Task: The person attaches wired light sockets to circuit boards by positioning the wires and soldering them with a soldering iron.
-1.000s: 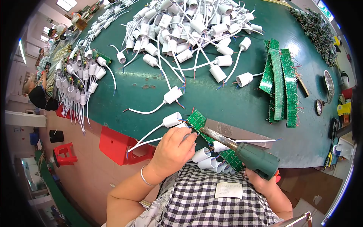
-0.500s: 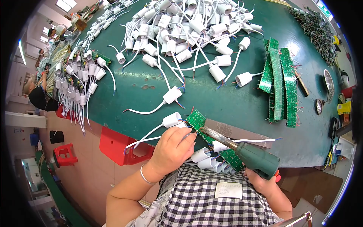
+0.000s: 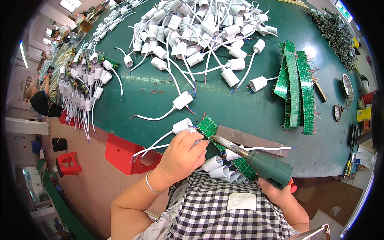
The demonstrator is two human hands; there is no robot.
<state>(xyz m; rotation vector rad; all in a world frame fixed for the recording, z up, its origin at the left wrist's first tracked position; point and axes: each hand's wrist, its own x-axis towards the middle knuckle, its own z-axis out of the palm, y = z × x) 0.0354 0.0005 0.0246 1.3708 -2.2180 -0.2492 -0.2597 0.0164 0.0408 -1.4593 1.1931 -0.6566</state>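
Observation:
My left hand is closed in a pinch beside the near green circuit board strip, its fingertips at a thin wire by the board's edge. A white lamp socket with a white cable lies just beyond these fingers. My right hand, partly hidden, grips a soldering gun with a dark green body. Its metal tip meets or hovers over the board near my left fingertips; contact is hard to tell. Several more white sockets hang along the board's near side, wired to it.
Under the board lies a flat brown-grey plate. A big heap of white sockets covers the far middle of the green table. Green board strips stand to the right, wired sockets to the left. A red stool is at the table's edge.
The soldering gun's body has shifted slightly left, its tip staying at nearly the same place on the board. My left hand has barely moved.

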